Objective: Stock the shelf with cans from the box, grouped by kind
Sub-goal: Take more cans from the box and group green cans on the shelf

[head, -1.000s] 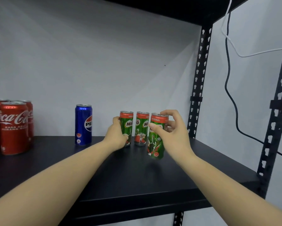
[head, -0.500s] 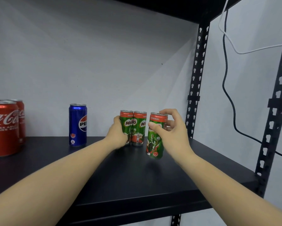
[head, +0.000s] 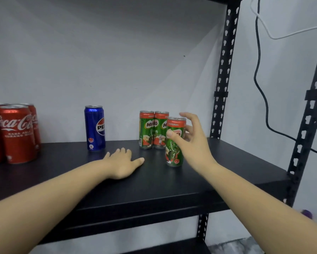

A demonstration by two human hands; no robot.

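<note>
R hand point(head: 194, 143), fingers spread and grip loose beside the front Milo can point(head: 174, 143) standing just ahead of two Milo cans point(head: 154, 130) on the shelf point(head: 172, 184), L hand point(head: 122, 162) flat and empty: placing step looks done, next prob fetch another can from the box.

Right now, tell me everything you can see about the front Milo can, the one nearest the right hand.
The front Milo can is a slim metal-looking can, green with an orange-red band at the top reading ORIGINAL and a silver rim. It stands upright on the black shelf, in front and to the right of two matching Milo cans, apart from them. The right hand is around it with loosened fingers: the thumb lies across its logo, the other fingers spread behind. Whether the hand still grips it is unclear.
</note>
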